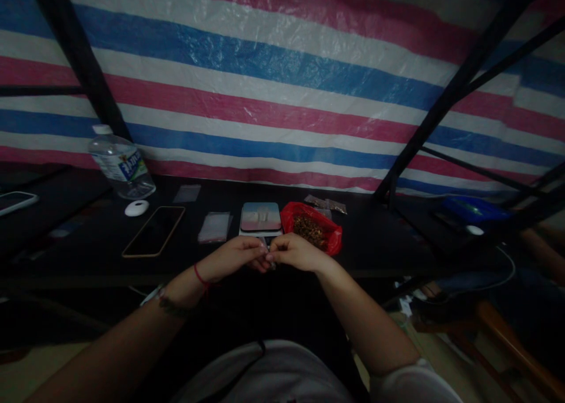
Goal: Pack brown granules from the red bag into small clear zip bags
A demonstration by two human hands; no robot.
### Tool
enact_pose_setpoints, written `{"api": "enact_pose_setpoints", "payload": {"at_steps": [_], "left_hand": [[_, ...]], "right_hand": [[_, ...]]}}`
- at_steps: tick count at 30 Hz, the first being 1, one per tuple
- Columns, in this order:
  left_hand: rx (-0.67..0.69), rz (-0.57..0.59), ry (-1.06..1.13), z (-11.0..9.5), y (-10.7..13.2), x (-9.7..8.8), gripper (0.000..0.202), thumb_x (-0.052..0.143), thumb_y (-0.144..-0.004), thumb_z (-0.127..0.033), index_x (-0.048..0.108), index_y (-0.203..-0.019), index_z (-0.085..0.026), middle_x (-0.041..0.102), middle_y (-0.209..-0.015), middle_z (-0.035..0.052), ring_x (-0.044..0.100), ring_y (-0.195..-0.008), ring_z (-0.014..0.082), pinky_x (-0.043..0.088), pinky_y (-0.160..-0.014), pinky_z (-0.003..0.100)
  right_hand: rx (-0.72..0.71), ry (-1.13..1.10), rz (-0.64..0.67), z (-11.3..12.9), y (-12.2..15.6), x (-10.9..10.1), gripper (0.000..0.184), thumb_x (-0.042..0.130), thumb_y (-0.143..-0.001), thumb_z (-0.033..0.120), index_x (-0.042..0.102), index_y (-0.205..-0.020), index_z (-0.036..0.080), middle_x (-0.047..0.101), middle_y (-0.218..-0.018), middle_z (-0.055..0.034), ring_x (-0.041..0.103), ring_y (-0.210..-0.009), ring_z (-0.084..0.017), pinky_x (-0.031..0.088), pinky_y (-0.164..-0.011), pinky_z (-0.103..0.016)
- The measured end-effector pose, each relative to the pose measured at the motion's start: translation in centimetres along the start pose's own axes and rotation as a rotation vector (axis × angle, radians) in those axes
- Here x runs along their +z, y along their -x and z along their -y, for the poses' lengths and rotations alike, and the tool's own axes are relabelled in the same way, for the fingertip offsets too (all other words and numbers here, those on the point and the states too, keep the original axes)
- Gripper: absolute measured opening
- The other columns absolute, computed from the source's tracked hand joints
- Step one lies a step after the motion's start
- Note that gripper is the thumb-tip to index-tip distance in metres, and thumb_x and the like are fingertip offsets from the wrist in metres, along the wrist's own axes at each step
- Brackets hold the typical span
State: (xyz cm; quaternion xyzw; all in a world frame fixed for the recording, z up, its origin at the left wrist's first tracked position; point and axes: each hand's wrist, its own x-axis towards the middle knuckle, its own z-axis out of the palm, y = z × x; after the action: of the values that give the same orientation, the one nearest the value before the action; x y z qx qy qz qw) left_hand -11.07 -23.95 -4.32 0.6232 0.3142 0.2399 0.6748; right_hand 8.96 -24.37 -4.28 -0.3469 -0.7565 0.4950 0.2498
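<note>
Both my hands meet at the table's front edge, fingers pinched around a small clear plastic bag (263, 242), mostly hidden by them. My left hand (242, 253) is closed on its left side, and my right hand (291, 252) is closed on its right. Just beyond them lies a small digital scale (260, 217) with a shiny platform. To its right, an open red plastic bag (334, 238) holds loose brown dried bits (309, 231). On the scale's left is a stack of clear plastic bags (214, 227). Behind the red bag lie small filled packets (336, 206).
A smartphone (154, 231), a white earbud case (136, 207) and a clear plastic bottle (123, 165) stand or lie at left on the black table (388, 238). Another phone (17, 202) is farther left. Dark metal posts (397, 165) rise before striped sheeting. Another person's arm (545, 253) shows at right.
</note>
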Motion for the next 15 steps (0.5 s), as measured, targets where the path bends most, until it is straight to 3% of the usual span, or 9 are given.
{"api": "enact_pose_setpoints", "payload": {"at_steps": [8, 15], "left_hand": [[-0.002, -0.038, 0.009, -0.19, 0.11, 0.04, 0.037, 0.063, -0.078, -0.048, 0.063, -0.080, -0.011, 0.071, -0.077, 0.0090, 0.067, -0.071, 0.0171, 0.053, -0.072, 0.031], [-0.049, -0.098, -0.077, 0.11, -0.27, 0.52, 0.028, 0.055, -0.080, -0.040, 0.060, -0.072, -0.013, 0.066, -0.067, 0.0044, 0.062, -0.059, 0.0135, 0.051, -0.061, 0.027]], "right_hand": [[-0.014, 0.025, -0.039, 0.20, 0.07, 0.22, 0.027, 0.057, -0.084, 0.036, 0.061, -0.069, 0.014, 0.060, -0.065, 0.0013, 0.050, -0.059, -0.009, 0.038, -0.056, -0.020], [-0.005, 0.123, -0.122, 0.08, -0.25, 0.95, 0.017, 0.053, -0.077, 0.019, 0.058, -0.062, 0.015, 0.056, -0.059, 0.0033, 0.047, -0.055, -0.008, 0.034, -0.053, -0.019]]}}
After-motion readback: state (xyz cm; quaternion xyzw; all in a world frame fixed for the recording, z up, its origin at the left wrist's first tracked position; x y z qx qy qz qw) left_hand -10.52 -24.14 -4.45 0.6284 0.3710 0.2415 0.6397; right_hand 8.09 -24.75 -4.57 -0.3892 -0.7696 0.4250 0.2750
